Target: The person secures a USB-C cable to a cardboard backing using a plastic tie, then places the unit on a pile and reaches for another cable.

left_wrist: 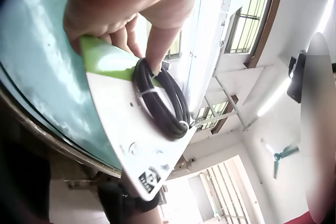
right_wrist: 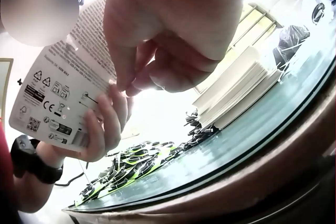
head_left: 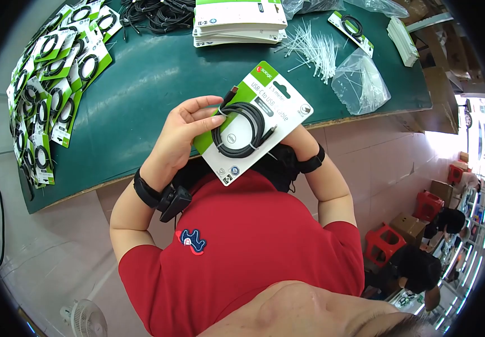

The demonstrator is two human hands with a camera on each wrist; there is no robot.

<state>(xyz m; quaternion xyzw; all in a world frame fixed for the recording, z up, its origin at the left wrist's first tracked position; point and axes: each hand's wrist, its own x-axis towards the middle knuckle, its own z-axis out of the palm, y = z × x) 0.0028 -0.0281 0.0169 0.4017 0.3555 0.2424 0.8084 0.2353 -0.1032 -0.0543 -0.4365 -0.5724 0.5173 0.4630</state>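
Observation:
My left hand (head_left: pixel 183 132) grips the left edge of a green-and-white cable card (head_left: pixel 279 104), its thumb on the front beside the coil. A coiled black USB cable (head_left: pixel 241 130) lies against the card's front, bound with white cable ties. Behind the card, my right hand (right_wrist: pixel 168 29) is mostly hidden in the head view. From the right wrist, its thumb and forefinger pinch together at the printed back, on what looks like a cable tie's end. The left hand's fingers (right_wrist: pixel 107 124) spread over that back.
Finished-looking cable cards (head_left: pixel 57 84) heap at the table's left. Black cables (head_left: pixel 158 14) and a stack of cards (head_left: pixel 239 19) lie at the back. Loose white cable ties (head_left: pixel 312 50), a plastic bag (head_left: pixel 360 84) and another cable card (head_left: pixel 352 31) are right. The table edge (head_left: pixel 366 117) runs near my body.

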